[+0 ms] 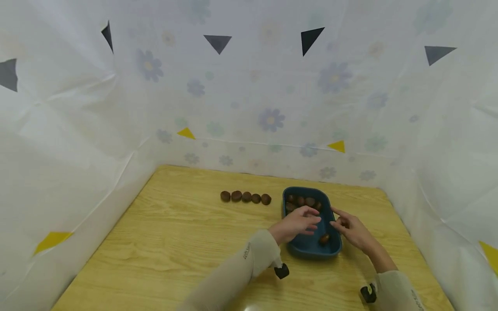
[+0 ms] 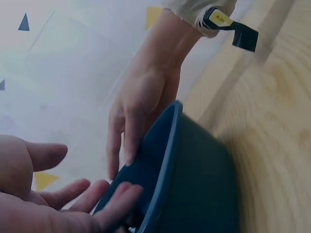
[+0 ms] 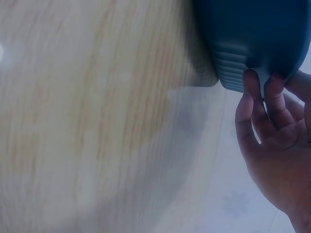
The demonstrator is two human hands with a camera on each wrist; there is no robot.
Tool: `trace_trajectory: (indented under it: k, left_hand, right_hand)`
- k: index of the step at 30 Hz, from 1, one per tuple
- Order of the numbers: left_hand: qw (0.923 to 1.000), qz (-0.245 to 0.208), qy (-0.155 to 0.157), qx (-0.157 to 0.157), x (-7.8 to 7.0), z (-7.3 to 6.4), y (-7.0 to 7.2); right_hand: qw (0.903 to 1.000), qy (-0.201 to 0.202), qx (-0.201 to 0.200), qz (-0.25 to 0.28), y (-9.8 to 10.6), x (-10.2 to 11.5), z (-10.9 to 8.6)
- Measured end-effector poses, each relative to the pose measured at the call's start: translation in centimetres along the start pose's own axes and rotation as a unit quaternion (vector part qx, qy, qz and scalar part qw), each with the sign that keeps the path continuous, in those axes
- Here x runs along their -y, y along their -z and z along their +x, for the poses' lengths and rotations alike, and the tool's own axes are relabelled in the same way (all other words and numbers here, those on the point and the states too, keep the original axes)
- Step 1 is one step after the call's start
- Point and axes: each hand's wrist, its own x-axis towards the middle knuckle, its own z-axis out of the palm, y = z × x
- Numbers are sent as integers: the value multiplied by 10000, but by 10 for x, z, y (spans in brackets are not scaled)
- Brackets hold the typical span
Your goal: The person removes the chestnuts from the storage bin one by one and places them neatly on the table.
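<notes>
A blue rectangular tub (image 1: pixel 311 254) sits on the table at right of centre, with several brown chestnuts (image 1: pixel 310 201) at its far end and one chestnut (image 1: pixel 324 239) near its front. My left hand (image 1: pixel 297 222) hovers over the tub with fingers loosely spread and nothing in them. In the left wrist view, that hand (image 2: pixel 63 204) overlaps the tub's rim and hides part of its inside. My right hand (image 1: pixel 354 230) grips the tub's right rim, thumb over the edge. From the right wrist, its bent fingers (image 3: pixel 250 85) rest against the outer wall.
Left of the tub, several chestnuts (image 1: pixel 247 197) lie in a straight row on the wooden table (image 1: pixel 175 242). White flower-patterned sheeting (image 1: pixel 241 108) encloses the back and both sides. A black wrist mount (image 1: pixel 282 271) protrudes under the left sleeve, another (image 1: pixel 368 293) beside the right.
</notes>
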Motion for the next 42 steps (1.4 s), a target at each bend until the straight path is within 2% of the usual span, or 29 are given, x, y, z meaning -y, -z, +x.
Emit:
trace_trajectory:
  k: [5, 9, 12, 16, 24, 30, 35, 38, 42]
  left_hand:
    - [9983, 32, 387, -425, 6, 11, -17]
    - [9952, 104, 582, -780, 11, 17, -25]
    - [9937, 95, 694, -879, 16, 21, -28]
    - [9929, 36, 840, -841, 20, 24, -32]
    - [9942, -11, 944, -516, 32, 29, -37]
    - [9944, 82, 1005, -317, 32, 33, -39]
    - [9943, 273, 1017, 152, 33, 35, -37]
    - [9939, 202, 1021, 372, 35, 34, -34]
    - [9946, 1, 951, 413, 36, 34, -32]
  right_hand:
    - [10000, -26, 30, -27, 1, 2, 0]
    - [10000, -57, 64, -5, 1, 2, -1]
    - [10000, -44, 59, 39, 1, 2, -2]
    - [10000, -57, 32, 15, 1, 2, -1]
    - [9998, -131, 79, -108, 0, 0, -4]
    - [10000, -43, -9, -73, 0, 2, -6]
    - [10000, 17, -15, -56, 0, 2, -6]
    - [10000, 28, 20, -14, 0, 1, -5]
    - [9999, 20, 34, 98, -1, 2, -4]
